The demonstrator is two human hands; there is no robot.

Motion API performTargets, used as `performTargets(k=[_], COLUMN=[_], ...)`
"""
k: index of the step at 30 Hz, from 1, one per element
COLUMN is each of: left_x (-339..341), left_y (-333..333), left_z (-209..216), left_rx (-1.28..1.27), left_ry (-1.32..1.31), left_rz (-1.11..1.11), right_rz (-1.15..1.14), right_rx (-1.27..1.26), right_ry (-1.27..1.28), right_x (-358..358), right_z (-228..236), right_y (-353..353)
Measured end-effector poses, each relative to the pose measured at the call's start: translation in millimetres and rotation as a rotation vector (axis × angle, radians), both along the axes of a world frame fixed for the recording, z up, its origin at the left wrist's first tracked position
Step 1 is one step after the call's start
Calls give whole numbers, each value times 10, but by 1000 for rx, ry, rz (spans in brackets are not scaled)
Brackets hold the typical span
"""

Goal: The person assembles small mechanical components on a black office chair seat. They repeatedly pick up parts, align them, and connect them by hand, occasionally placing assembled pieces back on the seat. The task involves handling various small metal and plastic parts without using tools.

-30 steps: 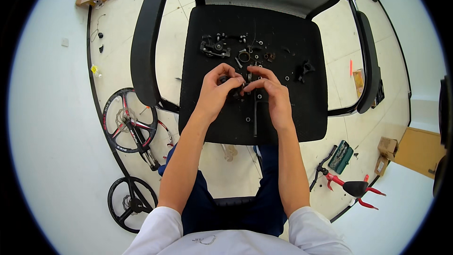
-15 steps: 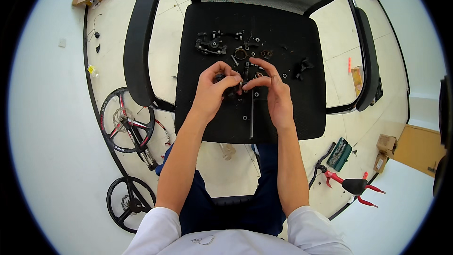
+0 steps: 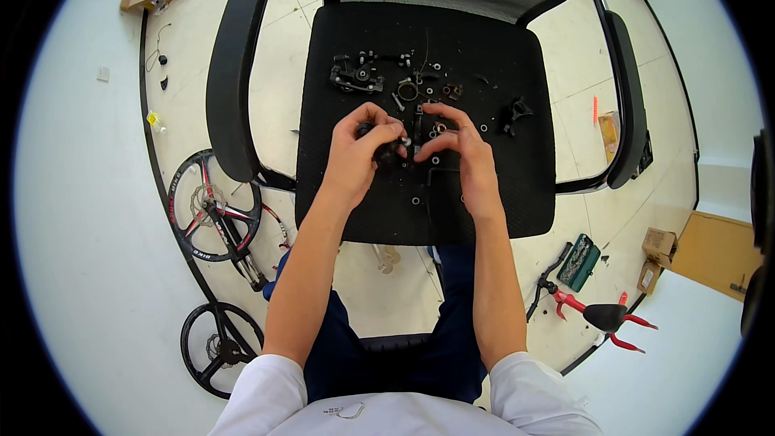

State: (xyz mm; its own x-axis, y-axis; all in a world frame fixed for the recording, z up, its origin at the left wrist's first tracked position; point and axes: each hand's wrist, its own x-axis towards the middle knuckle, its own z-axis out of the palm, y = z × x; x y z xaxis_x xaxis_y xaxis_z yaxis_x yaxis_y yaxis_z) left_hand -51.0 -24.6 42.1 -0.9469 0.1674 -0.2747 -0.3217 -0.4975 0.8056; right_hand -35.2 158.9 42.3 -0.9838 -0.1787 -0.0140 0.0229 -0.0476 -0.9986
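Over the black seat (image 3: 517,186) of an office chair, my left hand (image 3: 353,153) is closed round a black rounded part (image 3: 389,152). A small silvery piece (image 3: 406,141) shows at its fingertips. My right hand (image 3: 471,157) is just to the right, thumb and index finger curved and apart. A narrow dark part (image 3: 418,123) shows between my hands. Below the right hand is a thin L-shaped rod (image 3: 429,198), like a hex key; I cannot tell whether it touches that hand. Farther back lie a black brake caliper (image 3: 358,77), a brownish ring (image 3: 408,91) and a bolt (image 3: 398,102).
Several small nuts and washers are scattered on the seat, with a black three-armed part (image 3: 514,115) at right. Armrests (image 3: 230,73) flank it. On the floor are bicycle wheels (image 3: 222,349), a red fork (image 3: 577,303), a green toolbox (image 3: 580,262) and cardboard boxes (image 3: 660,246).
The right thumb and fingers have drawn slightly away from the left fingertips, where the silvery piece now shows more. The thin rod looks darker, with its bend now visible.
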Motion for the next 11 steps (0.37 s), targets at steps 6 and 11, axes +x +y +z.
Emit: performTargets(k=[6, 11], left_x=[7, -49], left_y=[23, -42], left_z=[-115, -314], left_rx=[-223, -325], left_ry=[-19, -87], left_rz=[-83, -9], right_rz=[-112, 148], right_rx=[196, 651], right_ry=[-14, -101], right_x=[11, 44], right_z=[-21, -10], right_y=[-90, -136])
